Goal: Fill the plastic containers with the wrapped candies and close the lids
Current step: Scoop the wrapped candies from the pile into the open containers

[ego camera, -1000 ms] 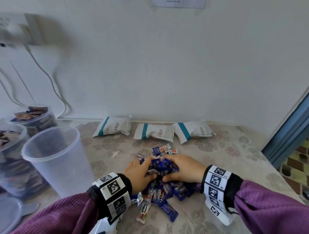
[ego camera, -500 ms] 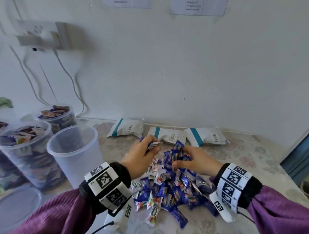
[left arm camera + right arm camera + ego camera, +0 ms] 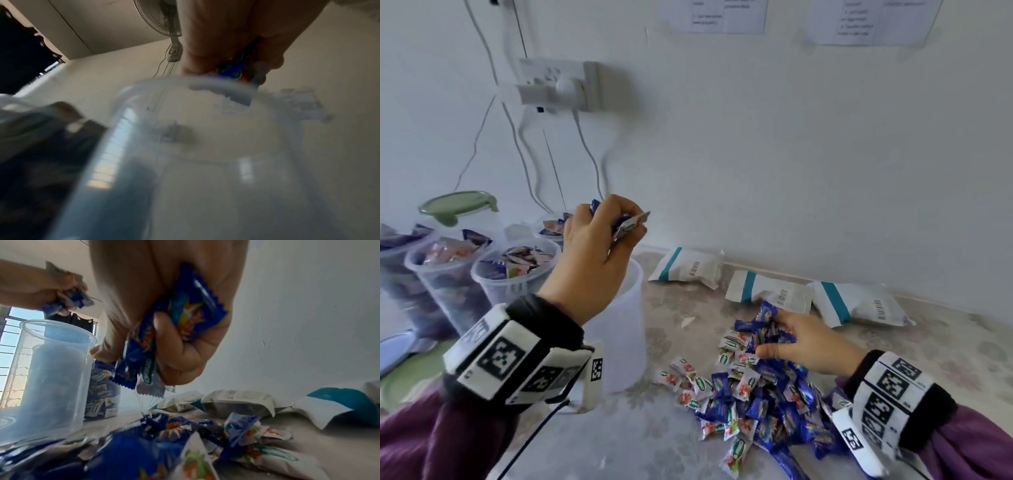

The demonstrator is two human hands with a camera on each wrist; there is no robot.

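Centrally, an empty plastic container [image 3: 625,329], tall, round, translucent and open at the top, is seen standing on a floral-patterned table [image 3: 945,359]. To its left, several matching containers [image 3: 513,274] are seen already packed with wrapped candies, lids off; a green lid [image 3: 458,205] is seen on another tub behind them. A handful of candies [image 3: 628,224] is gripped in the curled fingers of the left hand [image 3: 592,263], which is held above the empty container's rim. The right hand [image 3: 811,342] is closed around more candies [image 3: 185,318] at the far edge of a loose pile [image 3: 756,394] spread on the table just right of the container. The wrappers are small, glossy and crinkled, mostly blue, some white with red and green print, with zigzag-cut ends. Three white pouches [image 3: 770,291] with teal stripes and barcodes are laid in a row by the wall.
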